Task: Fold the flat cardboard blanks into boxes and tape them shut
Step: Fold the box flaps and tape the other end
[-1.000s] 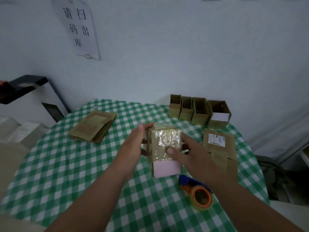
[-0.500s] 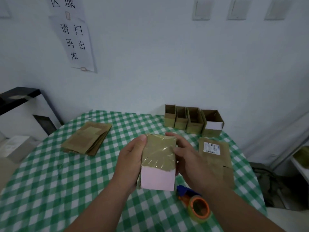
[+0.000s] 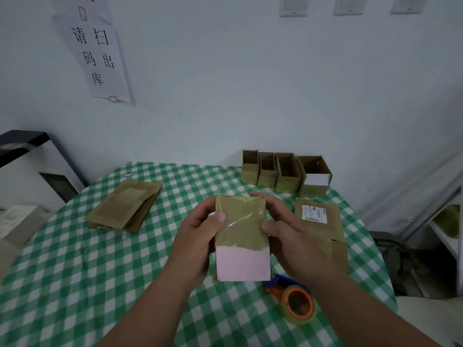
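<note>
A small cardboard box (image 3: 241,229) with shiny clear tape over its brown face and a pink label on its lower part is held up above the table. My left hand (image 3: 195,241) grips its left side, thumb on the taped face. My right hand (image 3: 290,236) grips its right side, thumb on the front edge. A stack of flat cardboard blanks (image 3: 125,209) lies at the left of the table. One flat blank with a white shipping label (image 3: 319,226) lies at the right. A roll of clear tape on an orange core (image 3: 298,304) lies near my right forearm.
Several folded open-topped boxes (image 3: 285,172) stand in a row at the table's far edge by the wall. The round table has a green checked cloth (image 3: 75,259). A black and white cabinet (image 3: 30,156) stands at left, a metal rack (image 3: 448,221) at right.
Both hands lifted the box off the table and tipped its taped face up towards me. My right hand shifted from pressing the tape on top to gripping the box's right side.
</note>
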